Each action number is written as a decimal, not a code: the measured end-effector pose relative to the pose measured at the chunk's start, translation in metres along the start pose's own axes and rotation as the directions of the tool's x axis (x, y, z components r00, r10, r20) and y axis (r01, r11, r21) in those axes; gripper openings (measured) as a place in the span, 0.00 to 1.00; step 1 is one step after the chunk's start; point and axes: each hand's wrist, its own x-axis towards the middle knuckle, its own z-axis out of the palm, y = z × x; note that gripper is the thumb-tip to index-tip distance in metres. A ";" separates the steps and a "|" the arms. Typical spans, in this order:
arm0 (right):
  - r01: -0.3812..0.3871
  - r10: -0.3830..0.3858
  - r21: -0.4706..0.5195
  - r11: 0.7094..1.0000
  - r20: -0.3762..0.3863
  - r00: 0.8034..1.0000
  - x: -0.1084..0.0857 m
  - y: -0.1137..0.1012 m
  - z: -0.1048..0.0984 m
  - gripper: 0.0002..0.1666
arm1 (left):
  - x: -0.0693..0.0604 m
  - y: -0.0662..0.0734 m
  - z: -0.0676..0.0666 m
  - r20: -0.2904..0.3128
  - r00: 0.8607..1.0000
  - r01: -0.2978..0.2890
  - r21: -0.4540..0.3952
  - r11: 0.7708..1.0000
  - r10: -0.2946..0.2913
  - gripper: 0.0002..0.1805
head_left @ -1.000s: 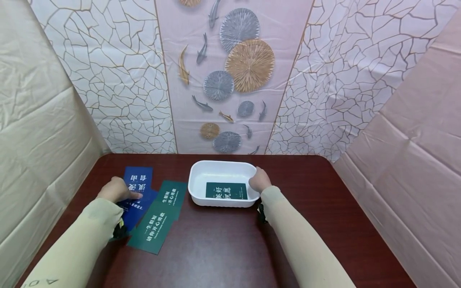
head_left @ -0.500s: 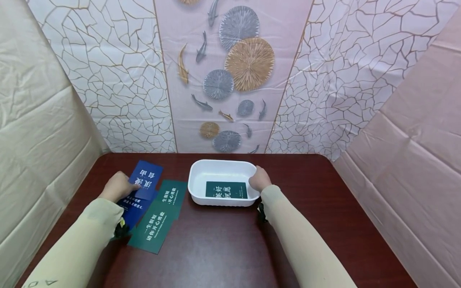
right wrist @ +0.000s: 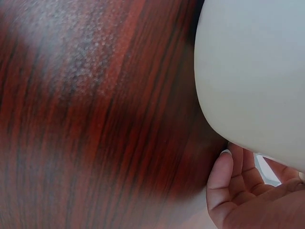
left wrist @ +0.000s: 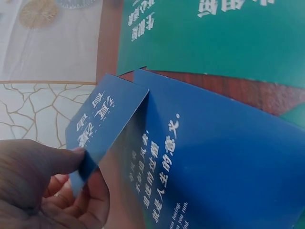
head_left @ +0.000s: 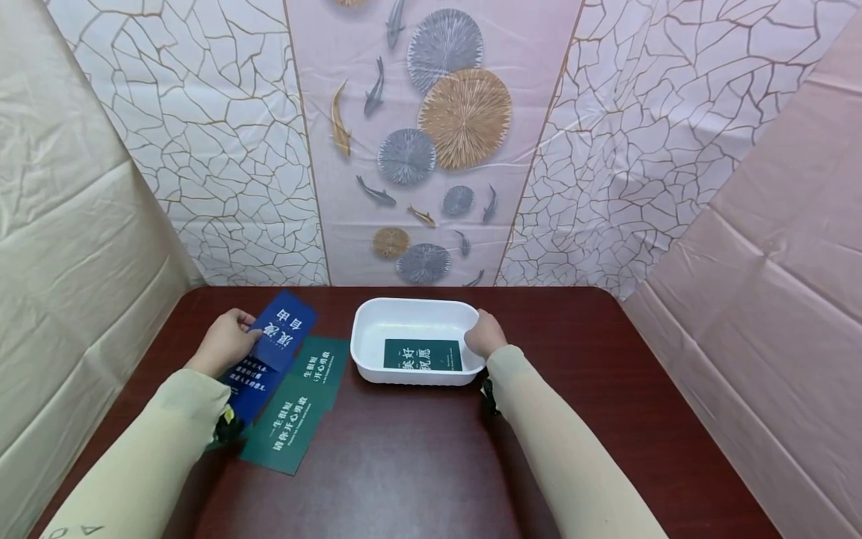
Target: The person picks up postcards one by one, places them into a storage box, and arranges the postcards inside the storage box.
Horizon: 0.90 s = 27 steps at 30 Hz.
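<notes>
My left hand point(head_left: 225, 343) pinches a small blue card point(head_left: 283, 327) by its edge, between thumb and fingers; in the left wrist view the card point(left wrist: 107, 117) is tilted up over a larger blue card point(left wrist: 214, 143). That larger blue card point(head_left: 251, 391) lies partly under my left wrist. Two green cards overlap beside it, one nearer point(head_left: 279, 442) and one farther point(head_left: 326, 359). At the right end of the white tray point(head_left: 417, 378), my right hand point(head_left: 486, 336) grips the rim; the right wrist view shows the fingers point(right wrist: 221, 176) against the tray's outer side point(right wrist: 252, 86).
A green card point(head_left: 423, 355) with white writing lies inside the white tray. The dark red-brown table point(head_left: 417, 464) is bordered at the back by a patterned cloth point(head_left: 242, 187) and at the sides by plain cloths point(head_left: 774, 299).
My left hand has lifted the small blue card off the larger one, turned it and moved it slightly right and away. The right hand and tray have stayed in place.
</notes>
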 end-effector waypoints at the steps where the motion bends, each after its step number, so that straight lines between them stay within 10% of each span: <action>1: -0.001 0.001 0.001 1.000 0.000 1.000 0.000 0.000 0.000 0.42 | 0.000 0.001 0.000 -0.008 1.000 -0.014 -0.008 1.000 0.014 0.18; 27: 0.025 -0.025 -0.006 1.000 -0.014 1.000 0.001 0.002 0.001 0.41 | 0.002 0.056 0.007 -0.188 0.951 -0.271 -0.122 0.955 0.246 0.12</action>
